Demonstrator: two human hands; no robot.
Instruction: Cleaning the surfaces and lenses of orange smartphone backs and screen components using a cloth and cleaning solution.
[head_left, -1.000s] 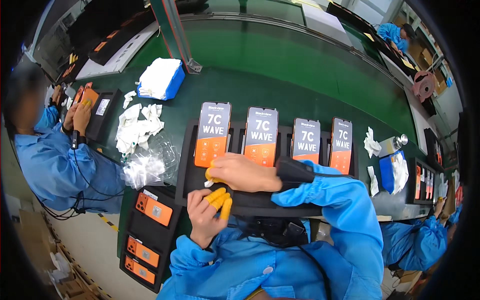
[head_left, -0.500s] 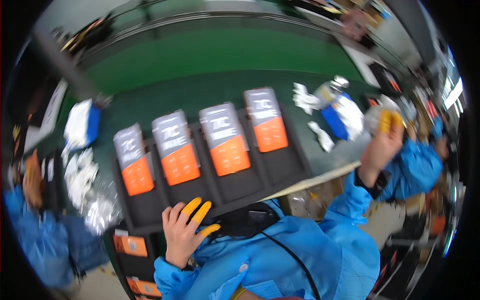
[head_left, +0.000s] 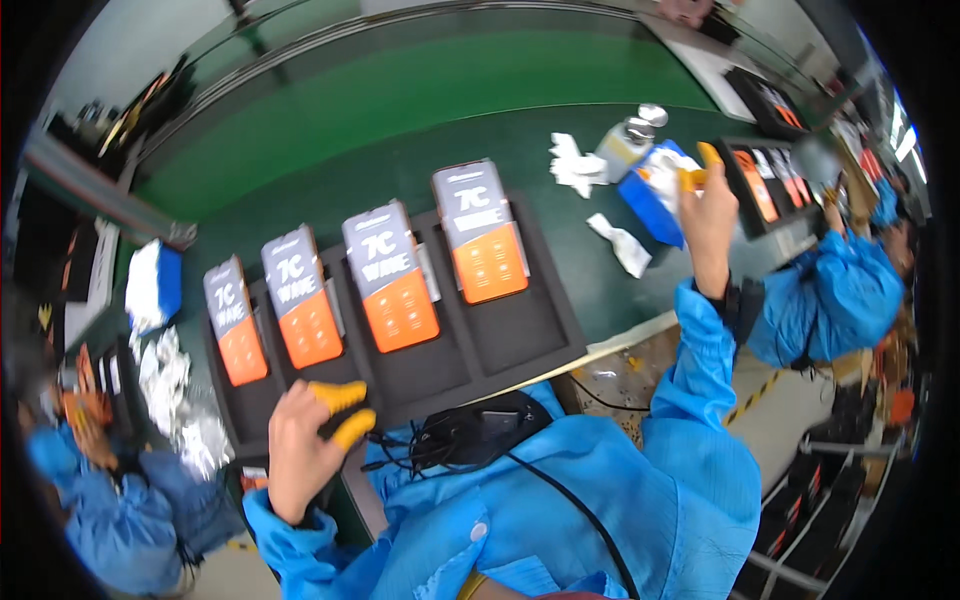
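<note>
My left hand [head_left: 312,432], with yellow finger cots on thumb and fingers, is at the near left edge of a black tray [head_left: 425,375]. Its thumb and fingers are apart, holding nothing. Several smartphones with grey and orange screens lie tilted in the tray's slots, their far ends over the rim; the rightmost phone [head_left: 482,232] sits farthest back. My right hand [head_left: 708,215], also with yellow cots, is raised at the blue box [head_left: 650,215] of white wipes [head_left: 664,172]. Thumb and index finger are spread beside the wipes; whether they touch is unclear.
A bottle with a metal cap [head_left: 625,145] stands behind the box. Crumpled white wipes [head_left: 620,245] lie nearby. At left are another blue box [head_left: 168,285], more wipes [head_left: 163,375] and clear plastic [head_left: 203,440]. Co-workers in blue sit on both sides; another phone tray [head_left: 765,190] is at right.
My right hand has moved left to the box of wipes. My left hand has shifted left along the tray edge, its fingers more bent. The whole view has shifted slightly.
</note>
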